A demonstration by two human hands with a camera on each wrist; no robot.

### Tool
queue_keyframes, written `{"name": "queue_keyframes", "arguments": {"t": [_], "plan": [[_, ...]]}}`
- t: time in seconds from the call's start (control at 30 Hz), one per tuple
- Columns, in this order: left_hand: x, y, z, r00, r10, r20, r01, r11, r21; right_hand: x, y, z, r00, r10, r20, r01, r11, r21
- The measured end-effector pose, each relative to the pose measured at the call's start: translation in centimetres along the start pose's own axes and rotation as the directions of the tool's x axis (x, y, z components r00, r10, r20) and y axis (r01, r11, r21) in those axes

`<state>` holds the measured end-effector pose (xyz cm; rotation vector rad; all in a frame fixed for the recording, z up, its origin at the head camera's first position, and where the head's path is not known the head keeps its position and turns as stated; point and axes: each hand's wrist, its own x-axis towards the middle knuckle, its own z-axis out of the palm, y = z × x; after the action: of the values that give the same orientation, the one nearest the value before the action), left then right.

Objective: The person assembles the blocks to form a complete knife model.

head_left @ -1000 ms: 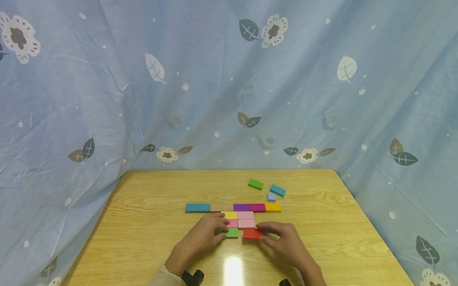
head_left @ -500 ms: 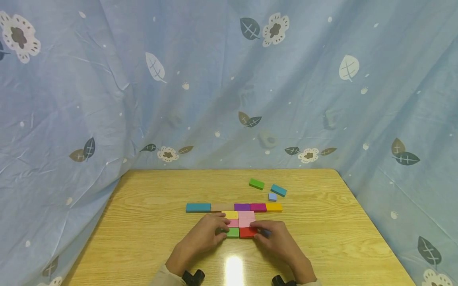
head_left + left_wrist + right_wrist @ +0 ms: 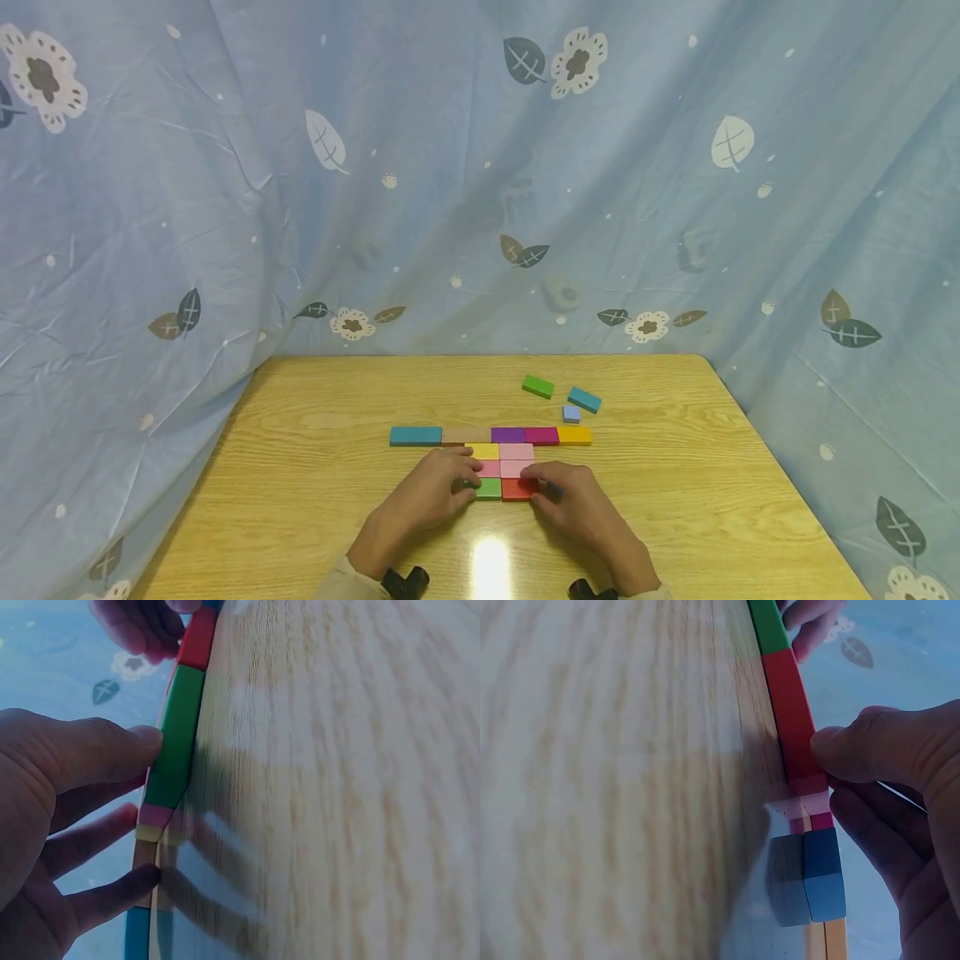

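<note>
My left hand (image 3: pixel 427 487) lies at the left side of a small block layout, its thumb pressed to the near face of a green block (image 3: pixel 176 739), the other fingers spread behind it. With thumb and forefinger, my right hand (image 3: pixel 581 500) pinches the right part of a red block (image 3: pixel 517 490), end to end with the green one. Behind these two lie a pink block (image 3: pixel 490 468), a yellow block (image 3: pixel 483 451) and two light pink blocks (image 3: pixel 516 451). Beside the red block, mostly hidden under my right hand in the head view, is a blue block (image 3: pixel 823 874).
Along the back of the layout runs a row with a teal block (image 3: pixel 415 436), tan pieces (image 3: pixel 467 434), a purple block (image 3: pixel 507 435), a magenta block (image 3: pixel 542 436) and an orange block (image 3: pixel 574 436). Farther back sit a loose green block (image 3: pixel 537 387), a teal one (image 3: pixel 584 400) and a light-blue cube (image 3: pixel 571 413).
My right hand has slid the red block left and slightly back, closing the gap to the green block. It now lines up under the light pink blocks. My left hand has stayed in place.
</note>
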<state>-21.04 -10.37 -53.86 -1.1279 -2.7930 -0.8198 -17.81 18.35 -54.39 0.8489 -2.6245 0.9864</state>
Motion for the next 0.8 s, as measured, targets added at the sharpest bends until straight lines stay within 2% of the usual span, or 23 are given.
{"name": "queue_keyframes", "arguments": {"t": [0.57,0.8], "plan": [[0.01,0.46,-0.18,1.0,0.026,0.001,-0.026,0.999,0.03,0.06,0.17,0.27,1.0,0.014,0.002,-0.014,0.999,-0.033],[-0.02,0.77,-0.22,0.997,0.072,-0.039,-0.07,0.996,0.056,0.18,0.3,0.15,1.0,0.0,0.008,0.0,1.0,-0.023]]}}
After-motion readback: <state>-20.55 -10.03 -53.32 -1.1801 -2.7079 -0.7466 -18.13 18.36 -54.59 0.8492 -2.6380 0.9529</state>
